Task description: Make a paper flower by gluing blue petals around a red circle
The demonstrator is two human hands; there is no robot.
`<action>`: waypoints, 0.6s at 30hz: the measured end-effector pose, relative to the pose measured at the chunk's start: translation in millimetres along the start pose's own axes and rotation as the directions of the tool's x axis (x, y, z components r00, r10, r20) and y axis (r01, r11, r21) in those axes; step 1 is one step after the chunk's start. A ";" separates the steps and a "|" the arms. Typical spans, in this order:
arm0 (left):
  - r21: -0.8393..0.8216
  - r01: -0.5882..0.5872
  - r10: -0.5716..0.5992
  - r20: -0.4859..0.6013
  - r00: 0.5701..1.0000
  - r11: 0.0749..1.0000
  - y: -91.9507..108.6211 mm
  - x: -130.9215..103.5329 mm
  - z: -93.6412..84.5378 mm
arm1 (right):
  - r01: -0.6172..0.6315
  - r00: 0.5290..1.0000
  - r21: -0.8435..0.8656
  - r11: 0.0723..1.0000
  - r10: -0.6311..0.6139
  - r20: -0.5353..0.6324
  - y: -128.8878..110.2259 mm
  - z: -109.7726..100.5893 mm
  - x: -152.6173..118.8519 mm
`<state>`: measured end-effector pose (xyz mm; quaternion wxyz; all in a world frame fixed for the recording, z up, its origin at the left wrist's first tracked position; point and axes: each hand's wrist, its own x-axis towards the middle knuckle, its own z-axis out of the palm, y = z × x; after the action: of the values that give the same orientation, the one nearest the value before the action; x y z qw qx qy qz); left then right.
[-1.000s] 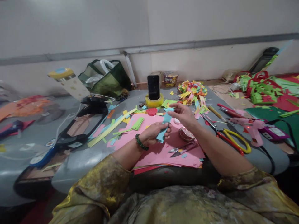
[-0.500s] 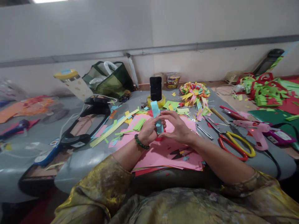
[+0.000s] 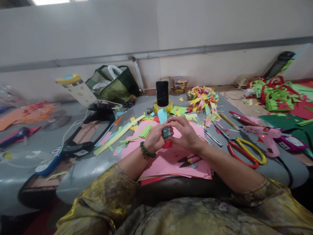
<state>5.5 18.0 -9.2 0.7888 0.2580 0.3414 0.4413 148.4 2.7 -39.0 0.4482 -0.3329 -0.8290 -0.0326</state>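
Observation:
A light-blue paper strip (image 3: 162, 115) stands up between my hands, its top end curling over. My left hand (image 3: 156, 138), with a green bead bracelet at the wrist, is closed around the strip's lower part. From the other side, my right hand (image 3: 185, 133) pinches the strip with thumb and fingers; the exact contact is partly hidden. Below both hands lies a stack of pink paper sheets (image 3: 161, 166). On that stack, small dark-bladed snips (image 3: 187, 161) rest near my right forearm, and a red piece (image 3: 167, 144) shows just under my fingers.
A phone (image 3: 162, 93) leans upright on a yellow tape roll (image 3: 156, 107). Colourful paper scraps (image 3: 132, 122) surround the sheets. To the right lie red-and-yellow scissors (image 3: 246, 151), a pink glue gun (image 3: 271, 138) and a ruffled paper piece (image 3: 203, 96). A black frame (image 3: 80, 147) lies left.
The strip's upper end now bends over and looks shorter. My right thumb and fingers have closed in on its lower part. My left hand has stayed nearly in place.

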 end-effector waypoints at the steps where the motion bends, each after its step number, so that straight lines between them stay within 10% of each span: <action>1: 0.011 0.003 -0.003 0.009 1.000 1.000 -0.4 0.2 -0.3 | 0.002 1.000 -0.012 1.000 -0.002 -0.007 -0.4 0.2 0.1; 18: 0.060 -0.001 0.005 -0.060 0.998 0.998 0.0 -0.6 0.5 | 0.126 0.991 -0.033 0.991 -0.124 0.058 -7.9 -9.1 4.6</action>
<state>5.6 17.4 -8.7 0.7693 0.2688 0.3778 0.4396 148.6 -4.3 -28.1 0.4159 -0.2892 -0.8596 -0.0668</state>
